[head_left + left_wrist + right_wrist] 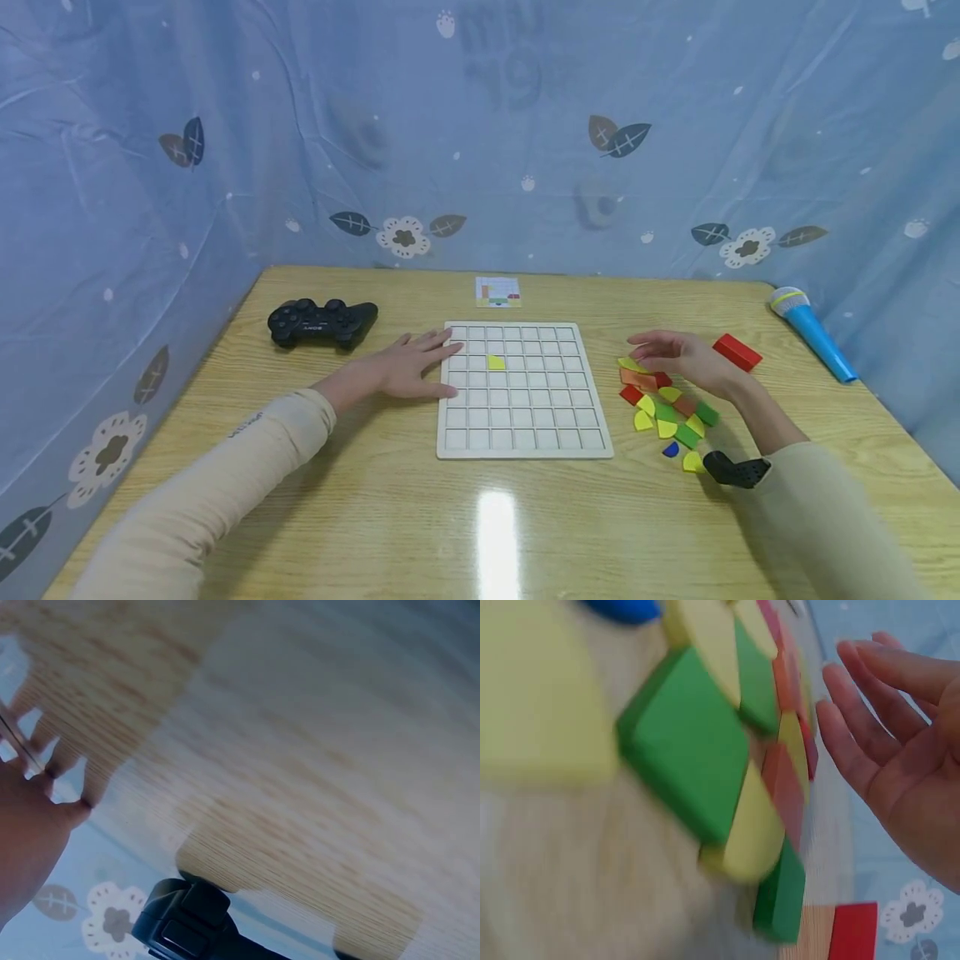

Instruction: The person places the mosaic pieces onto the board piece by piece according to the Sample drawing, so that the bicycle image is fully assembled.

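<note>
On the worktop (pixel 360 517), a yellow piece (pixel 693 462) lies beside the black device (pixel 735 471) at the right cuff, with a small blue piece (pixel 671 450) just beyond. Next comes a cluster of red, orange, green and yellow pieces (pixel 665 413), to the right of a pale gridded board (pixel 519 397). The right hand (pixel 684 360) hovers over the cluster's far end, its grip loose, fingers apart and holding nothing. The left hand (pixel 408 367) reaches the board's left edge, its grip slack with fingers spread and tips resting there. One yellow piece with a slanted corner (pixel 496 362) sits on the board, third row from the far edge, third column from the left. A red block (pixel 738 352) lies beside the right hand, near a blue microphone (pixel 813 333). Farther left is a black game controller (pixel 321 322); beyond the board lies a small printed card (pixel 498 292), before a blue patterned curtain (pixel 480 125).
</note>
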`<state>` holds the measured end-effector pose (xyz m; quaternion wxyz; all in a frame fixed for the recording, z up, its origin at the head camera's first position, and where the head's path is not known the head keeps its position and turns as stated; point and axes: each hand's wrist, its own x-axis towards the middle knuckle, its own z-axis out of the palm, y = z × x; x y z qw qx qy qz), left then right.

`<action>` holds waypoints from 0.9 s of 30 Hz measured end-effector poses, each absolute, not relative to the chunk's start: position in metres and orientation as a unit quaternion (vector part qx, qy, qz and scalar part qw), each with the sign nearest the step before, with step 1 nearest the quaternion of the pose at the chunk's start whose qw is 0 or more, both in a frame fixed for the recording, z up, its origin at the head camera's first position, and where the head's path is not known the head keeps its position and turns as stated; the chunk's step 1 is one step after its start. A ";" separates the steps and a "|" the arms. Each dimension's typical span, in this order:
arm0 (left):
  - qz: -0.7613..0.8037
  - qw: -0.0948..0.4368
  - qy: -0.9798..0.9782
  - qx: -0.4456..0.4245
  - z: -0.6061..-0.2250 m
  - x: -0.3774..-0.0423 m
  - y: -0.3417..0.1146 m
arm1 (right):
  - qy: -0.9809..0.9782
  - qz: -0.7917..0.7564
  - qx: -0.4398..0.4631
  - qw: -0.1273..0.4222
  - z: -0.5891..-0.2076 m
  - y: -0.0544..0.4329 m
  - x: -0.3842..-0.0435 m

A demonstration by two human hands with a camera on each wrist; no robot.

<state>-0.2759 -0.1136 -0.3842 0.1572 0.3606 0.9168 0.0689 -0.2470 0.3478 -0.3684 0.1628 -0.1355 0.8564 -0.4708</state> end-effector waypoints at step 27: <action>0.070 0.159 0.919 0.355 -0.388 -0.278 -0.113 | 0.898 -0.357 -0.227 0.122 -0.379 0.355 -0.241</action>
